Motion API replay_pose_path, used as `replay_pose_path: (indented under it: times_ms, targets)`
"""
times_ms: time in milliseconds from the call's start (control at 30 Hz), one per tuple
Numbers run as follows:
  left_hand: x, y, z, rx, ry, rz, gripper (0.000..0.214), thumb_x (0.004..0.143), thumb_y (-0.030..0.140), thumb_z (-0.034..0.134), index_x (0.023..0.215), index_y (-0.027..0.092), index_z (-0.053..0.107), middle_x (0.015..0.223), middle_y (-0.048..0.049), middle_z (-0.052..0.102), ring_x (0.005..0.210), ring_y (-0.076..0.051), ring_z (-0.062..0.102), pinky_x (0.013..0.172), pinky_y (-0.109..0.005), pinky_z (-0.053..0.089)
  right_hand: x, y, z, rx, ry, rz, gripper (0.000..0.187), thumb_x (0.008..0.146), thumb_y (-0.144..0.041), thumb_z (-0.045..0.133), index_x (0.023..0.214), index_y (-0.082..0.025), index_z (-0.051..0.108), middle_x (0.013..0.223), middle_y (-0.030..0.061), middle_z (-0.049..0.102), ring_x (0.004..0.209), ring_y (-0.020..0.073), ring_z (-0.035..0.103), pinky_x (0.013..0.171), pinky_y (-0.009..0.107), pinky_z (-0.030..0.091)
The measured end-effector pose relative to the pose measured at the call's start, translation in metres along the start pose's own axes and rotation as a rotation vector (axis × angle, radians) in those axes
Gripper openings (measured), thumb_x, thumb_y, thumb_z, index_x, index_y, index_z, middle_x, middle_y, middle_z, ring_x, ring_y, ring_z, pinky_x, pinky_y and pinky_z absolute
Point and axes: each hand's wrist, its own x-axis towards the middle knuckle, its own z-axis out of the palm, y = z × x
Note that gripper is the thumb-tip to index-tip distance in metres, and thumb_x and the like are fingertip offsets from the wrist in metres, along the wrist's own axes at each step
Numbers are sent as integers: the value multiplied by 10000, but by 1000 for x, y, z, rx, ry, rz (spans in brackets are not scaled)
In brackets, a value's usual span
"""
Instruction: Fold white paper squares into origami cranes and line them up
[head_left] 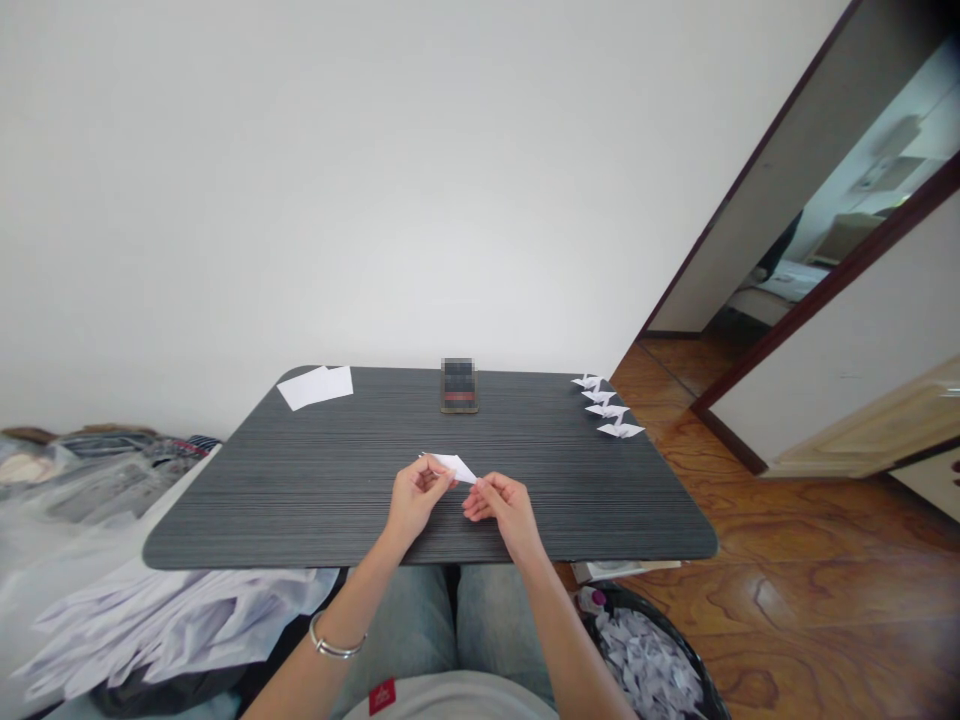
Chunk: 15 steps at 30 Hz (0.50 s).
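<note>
A small white folded paper (455,466) is held between both my hands just above the dark grey table (315,490), near its front edge. My left hand (415,496) pinches the paper's left end with closed fingers. My right hand (499,500) pinches its right tip, fingers curled together. A silver bracelet sits on my left wrist.
Several folded white paper cranes (606,405) line the table's far right edge. White sheets (316,386) lie at the far left corner, and a phone (459,386) stands at the back. A black bin (651,655) of paper scraps sits on the wooden floor at right.
</note>
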Motion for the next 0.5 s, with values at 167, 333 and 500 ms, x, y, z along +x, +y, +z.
replay_pose_path:
  times_ms: [167, 333, 500]
  targets:
    - [1, -1, -1, -10, -10, -12, 197, 639, 274, 673, 607, 151, 524, 595, 31, 558, 581, -112, 580, 618, -251, 496, -1, 1, -1, -6, 12, -22, 290, 709, -415, 614, 628, -136, 602, 526, 29, 654, 431, 102, 592, 422, 178, 471]
    - [2, -1, -1, -30, 10, -40, 208, 622, 267, 688, 607, 145, 520, 587, 32, 569, 564, -108, 583, 598, -235, 489, 0, 4, -1, -1, 17, -33, 296, 748, -413, 569, 670, -130, 604, 553, 36, 656, 448, 108, 597, 440, 193, 481]
    - [2, -2, -3, -59, 28, -74, 217, 624, 265, 692, 618, 142, 513, 606, 22, 606, 561, -106, 592, 594, -223, 477, -1, 5, -1, -35, 77, -151, 231, 745, -361, 585, 865, -164, 583, 661, 23, 665, 567, 135, 628, 503, 227, 507]
